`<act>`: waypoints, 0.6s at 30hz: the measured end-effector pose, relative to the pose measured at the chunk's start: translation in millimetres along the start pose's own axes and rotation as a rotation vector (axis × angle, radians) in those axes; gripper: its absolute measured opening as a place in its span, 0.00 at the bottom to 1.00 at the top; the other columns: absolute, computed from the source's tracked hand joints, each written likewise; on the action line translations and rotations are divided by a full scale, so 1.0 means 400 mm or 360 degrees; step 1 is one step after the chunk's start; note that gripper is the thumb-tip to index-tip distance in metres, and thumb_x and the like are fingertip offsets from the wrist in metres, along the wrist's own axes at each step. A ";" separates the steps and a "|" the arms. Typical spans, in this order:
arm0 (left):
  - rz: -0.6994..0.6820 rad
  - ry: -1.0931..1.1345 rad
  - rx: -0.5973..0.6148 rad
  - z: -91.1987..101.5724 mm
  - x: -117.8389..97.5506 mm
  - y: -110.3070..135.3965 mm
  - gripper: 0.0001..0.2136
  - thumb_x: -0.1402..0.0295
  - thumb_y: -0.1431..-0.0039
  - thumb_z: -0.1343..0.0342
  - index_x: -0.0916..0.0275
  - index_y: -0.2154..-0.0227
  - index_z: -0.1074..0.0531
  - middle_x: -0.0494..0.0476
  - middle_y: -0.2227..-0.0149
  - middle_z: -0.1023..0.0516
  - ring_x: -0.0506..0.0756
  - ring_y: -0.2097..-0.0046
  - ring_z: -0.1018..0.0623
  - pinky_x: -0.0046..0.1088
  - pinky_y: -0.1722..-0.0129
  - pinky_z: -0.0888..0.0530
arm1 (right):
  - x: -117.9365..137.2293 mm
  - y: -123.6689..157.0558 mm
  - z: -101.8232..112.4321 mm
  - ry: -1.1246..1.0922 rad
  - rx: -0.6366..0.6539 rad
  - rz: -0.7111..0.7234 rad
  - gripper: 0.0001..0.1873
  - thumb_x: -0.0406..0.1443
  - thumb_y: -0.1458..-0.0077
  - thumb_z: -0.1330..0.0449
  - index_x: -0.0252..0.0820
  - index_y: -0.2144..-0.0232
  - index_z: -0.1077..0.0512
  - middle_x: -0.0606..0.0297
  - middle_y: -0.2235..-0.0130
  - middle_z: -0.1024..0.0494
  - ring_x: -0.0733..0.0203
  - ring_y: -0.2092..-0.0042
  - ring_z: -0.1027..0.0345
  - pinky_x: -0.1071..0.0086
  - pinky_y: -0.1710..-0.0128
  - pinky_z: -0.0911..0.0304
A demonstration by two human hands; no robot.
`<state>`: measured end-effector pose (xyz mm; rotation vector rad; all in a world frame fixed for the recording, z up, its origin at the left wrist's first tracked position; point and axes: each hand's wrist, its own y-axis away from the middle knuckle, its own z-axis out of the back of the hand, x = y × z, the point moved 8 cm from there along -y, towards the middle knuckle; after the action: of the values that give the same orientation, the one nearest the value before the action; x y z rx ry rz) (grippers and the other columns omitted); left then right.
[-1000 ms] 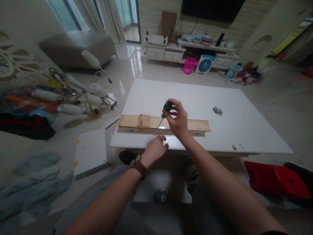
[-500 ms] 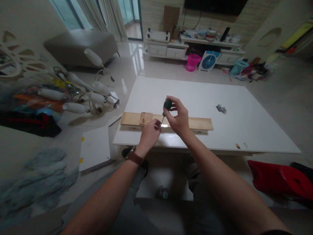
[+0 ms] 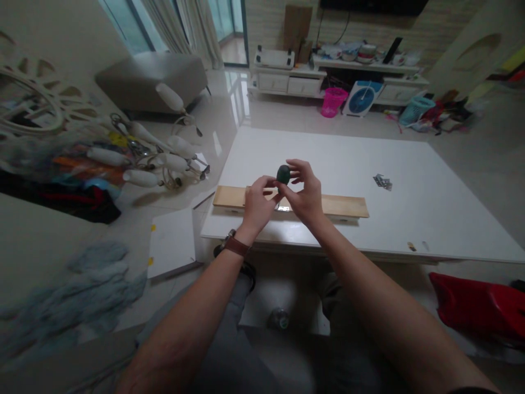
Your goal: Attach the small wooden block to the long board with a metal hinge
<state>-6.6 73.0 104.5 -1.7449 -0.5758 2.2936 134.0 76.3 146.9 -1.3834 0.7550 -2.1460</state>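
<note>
A screwdriver with a dark green handle [image 3: 283, 174] stands roughly upright above the wooden board [image 3: 344, 204]. My right hand [image 3: 307, 194] grips the handle from the right with thumb and fingers. From the left, the fingertips of my left hand [image 3: 258, 203] close around the lower end of the handle. Below the hands, a small shiny metal plate [image 3: 284, 208] lies at the board's near edge. The screwdriver's tip is hidden by my fingers. My left hand also covers most of the small wood piece on the board.
The board rests on a large white panel [image 3: 402, 219]. Several small metal pieces [image 3: 383, 181] lie to the right, with two tiny items [image 3: 412, 246] near the front edge. A lamp with white shades [image 3: 164, 163] is at left, a red object [image 3: 476, 303] at lower right.
My left hand has risen from beside the metal plate to the screwdriver's handle and now grips it together with my right hand. The view has shifted slightly left.
</note>
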 end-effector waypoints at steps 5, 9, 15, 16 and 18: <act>-0.0026 -0.0004 -0.0087 -0.001 -0.013 -0.012 0.12 0.79 0.45 0.34 0.60 0.61 0.26 0.53 0.61 0.18 0.52 0.59 0.18 0.29 0.59 0.19 | 0.000 -0.007 -0.009 -0.0065 0.0014 -0.0010 0.23 0.35 0.45 0.32 0.50 0.48 0.30 0.64 0.53 0.18 0.57 0.57 0.22 0.62 0.59 0.27; -0.0039 0.0024 -0.0114 -0.006 -0.020 -0.016 0.12 0.81 0.45 0.36 0.60 0.62 0.26 0.51 0.62 0.18 0.52 0.60 0.18 0.30 0.59 0.18 | -0.009 -0.010 -0.015 -0.0054 0.0065 -0.0077 0.22 0.35 0.46 0.33 0.49 0.49 0.29 0.63 0.52 0.18 0.56 0.55 0.23 0.61 0.57 0.26; 0.0007 0.0181 -0.0100 -0.010 0.000 -0.021 0.14 0.79 0.42 0.37 0.57 0.56 0.28 0.54 0.58 0.17 0.54 0.55 0.16 0.33 0.55 0.17 | -0.008 -0.007 -0.015 -0.0115 0.0147 -0.0086 0.24 0.35 0.41 0.39 0.52 0.42 0.31 0.62 0.48 0.18 0.54 0.48 0.22 0.60 0.54 0.24; 0.0007 0.0207 -0.0076 -0.012 0.002 -0.022 0.14 0.78 0.41 0.37 0.57 0.55 0.28 0.55 0.57 0.17 0.54 0.54 0.16 0.33 0.54 0.17 | -0.008 -0.007 -0.013 -0.0126 0.0153 -0.0086 0.24 0.34 0.40 0.41 0.52 0.41 0.31 0.61 0.47 0.18 0.54 0.47 0.22 0.59 0.53 0.24; -0.0007 0.0218 0.0005 -0.021 0.002 -0.023 0.12 0.76 0.39 0.38 0.58 0.54 0.28 0.56 0.55 0.17 0.55 0.52 0.16 0.35 0.51 0.17 | -0.008 -0.006 -0.009 -0.0135 0.0149 -0.0088 0.25 0.34 0.39 0.42 0.52 0.40 0.31 0.61 0.46 0.19 0.54 0.46 0.22 0.59 0.52 0.24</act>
<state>0.4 83.2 105.6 -1.8791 -0.5488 2.1493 131.7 80.9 145.4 -1.4514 0.5829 -2.1213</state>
